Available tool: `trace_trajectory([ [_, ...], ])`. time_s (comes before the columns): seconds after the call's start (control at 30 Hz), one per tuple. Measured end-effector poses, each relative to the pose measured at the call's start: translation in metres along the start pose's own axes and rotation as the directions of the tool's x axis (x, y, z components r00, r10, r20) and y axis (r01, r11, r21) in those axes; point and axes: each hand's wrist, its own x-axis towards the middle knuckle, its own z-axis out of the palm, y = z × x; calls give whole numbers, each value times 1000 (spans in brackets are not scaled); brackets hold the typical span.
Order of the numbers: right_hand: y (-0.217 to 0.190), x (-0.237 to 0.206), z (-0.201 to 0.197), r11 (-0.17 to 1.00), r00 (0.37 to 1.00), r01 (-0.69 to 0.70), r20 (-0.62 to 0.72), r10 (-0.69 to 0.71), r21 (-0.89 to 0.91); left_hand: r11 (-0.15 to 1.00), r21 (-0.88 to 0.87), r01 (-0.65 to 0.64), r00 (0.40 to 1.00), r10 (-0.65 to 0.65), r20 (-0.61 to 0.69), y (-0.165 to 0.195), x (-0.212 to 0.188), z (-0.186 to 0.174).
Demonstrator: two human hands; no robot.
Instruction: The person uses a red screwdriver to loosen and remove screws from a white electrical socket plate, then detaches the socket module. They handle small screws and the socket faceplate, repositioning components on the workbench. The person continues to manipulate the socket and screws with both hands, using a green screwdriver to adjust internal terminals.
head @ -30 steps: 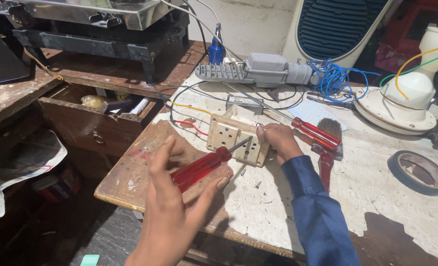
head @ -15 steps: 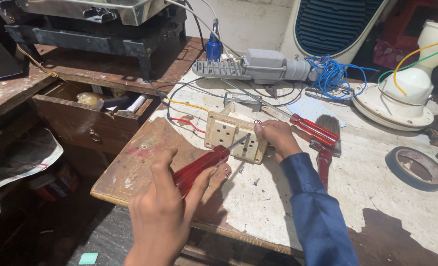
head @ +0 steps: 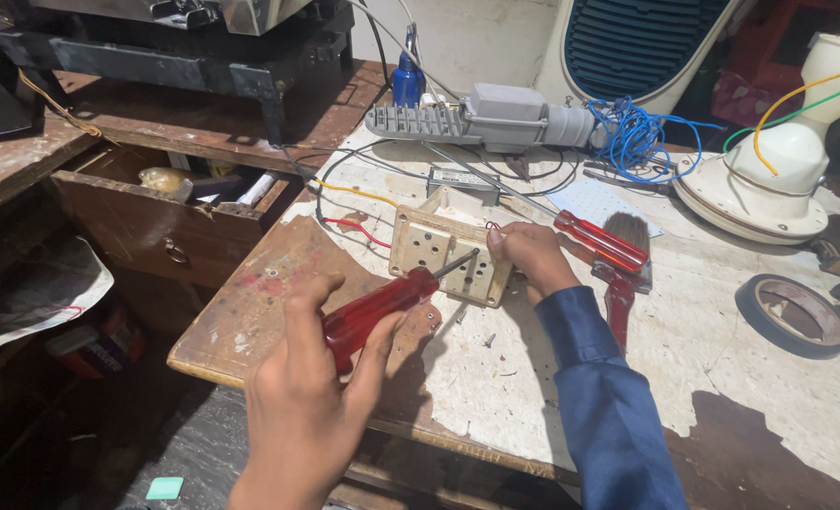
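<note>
My left hand [head: 299, 416] grips the red handle of a screwdriver [head: 382, 307], near the table's front edge. The metal tip rests on the face of a cream socket board [head: 434, 247] lying flat on the worn table [head: 552, 397]. My right hand [head: 533, 260], in a blue sleeve, holds the board's right end with the fingers on its top edge. Red and yellow wires [head: 349, 227] run out from the board's left side. Two loose screws [head: 489, 338] lie just in front of the board.
A second red screwdriver [head: 600, 241], a brush [head: 628, 231] and red pliers lie right of my right hand. A tape roll [head: 793, 314] sits far right. Behind are a grey lamp fixture [head: 481, 118], tangled blue wire [head: 637, 137] and a white base [head: 770, 179]. An open drawer [head: 174, 212] is at left.
My left hand has dropped slightly toward me while the screwdriver tip stays on the socket board. My right hand still holds the board in place.
</note>
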Motion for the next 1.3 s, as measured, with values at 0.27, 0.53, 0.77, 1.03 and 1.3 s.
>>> trace_trajectory([
  [0.27, 1, 0, 0, 1000, 1000, 13, 4, -13, 7, 830, -94, -550, 832, 533, -157, 7, 3, -13],
  [0.53, -1, -5, 1, 998, 998, 56, 20, -56, 15, 988, -101, -121, 991, 114, -68, 8, 3, -6],
  [0.77, 2, -1, 2, 997, 997, 72, 6, -72, 5, 882, -124, -456, 885, 433, -171, 10, 0, -13],
  [1.03, 10, 3, 2, 995, 995, 95, 12, -95, 26, 955, 109, -274, 950, 286, -120, 3, -7, 7],
  [1.3, 9, 3, 3, 996, 997, 76, 23, -77, 45, 745, -95, -660, 743, 630, -223, 7, -17, 4],
])
